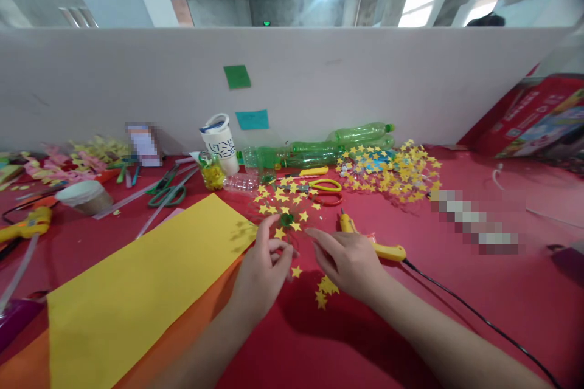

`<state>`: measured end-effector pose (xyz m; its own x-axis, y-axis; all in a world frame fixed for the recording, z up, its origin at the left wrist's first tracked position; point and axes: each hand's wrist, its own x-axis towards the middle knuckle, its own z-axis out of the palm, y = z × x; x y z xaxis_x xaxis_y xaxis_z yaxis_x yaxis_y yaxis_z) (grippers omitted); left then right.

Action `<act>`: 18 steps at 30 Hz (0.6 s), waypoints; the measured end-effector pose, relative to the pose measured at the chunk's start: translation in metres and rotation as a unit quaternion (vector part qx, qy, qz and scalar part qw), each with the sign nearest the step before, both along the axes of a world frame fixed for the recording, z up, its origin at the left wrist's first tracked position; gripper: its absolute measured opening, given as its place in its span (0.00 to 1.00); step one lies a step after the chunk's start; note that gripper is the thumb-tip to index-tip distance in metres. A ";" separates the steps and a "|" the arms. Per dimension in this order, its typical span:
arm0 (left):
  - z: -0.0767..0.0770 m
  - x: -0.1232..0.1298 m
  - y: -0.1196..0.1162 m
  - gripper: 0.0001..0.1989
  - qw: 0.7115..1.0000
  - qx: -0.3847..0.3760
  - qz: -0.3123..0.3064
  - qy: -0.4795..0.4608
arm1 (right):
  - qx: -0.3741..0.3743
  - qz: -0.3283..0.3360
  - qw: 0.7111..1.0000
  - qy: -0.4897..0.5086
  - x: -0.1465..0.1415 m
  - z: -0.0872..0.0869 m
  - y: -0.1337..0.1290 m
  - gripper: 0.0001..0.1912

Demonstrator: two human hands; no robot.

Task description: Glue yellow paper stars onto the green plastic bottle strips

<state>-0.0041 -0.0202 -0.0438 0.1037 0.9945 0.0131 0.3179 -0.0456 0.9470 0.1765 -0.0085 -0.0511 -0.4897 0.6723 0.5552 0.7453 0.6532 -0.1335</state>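
Between my hands is a spray of yellow paper stars [303, 216] around a green bottle cap [286, 220]. My left hand [264, 264] curls at its near left side, index finger raised and thumb bent in, seemingly holding it. My right hand [351, 258] is to its right, fingers bent together and pointing left; anything at their tips is too small to make out. One loose star [296, 271] lies below, and a small heap of stars [327, 289] lies under my right hand. Just beyond that hand rests a yellow glue gun [387, 251].
Yellow paper [150, 285] over orange paper covers the left. Scissors with yellow and red handles [328, 197], a yellow cutter [314, 171], green bottles [314, 152] and another star cluster [396, 176] lie behind. A white cup [221, 149] stands by the partition [292, 85]. A black cord [474, 310] runs right.
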 end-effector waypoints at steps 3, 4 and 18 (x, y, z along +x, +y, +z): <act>0.000 -0.002 -0.003 0.21 0.998 0.032 0.019 0.056 | 0.004 0.003 1.000 0.001 0.001 0.001 -0.001 0.14; 0.000 -0.003 -0.004 0.20 0.996 0.039 0.023 0.072 | 0.006 0.003 1.000 0.001 0.001 0.001 -0.001 0.14; 0.001 -0.022 0.000 0.07 0.957 0.231 0.095 0.149 | -0.028 0.008 0.998 -0.063 -0.004 -0.006 -0.004 0.14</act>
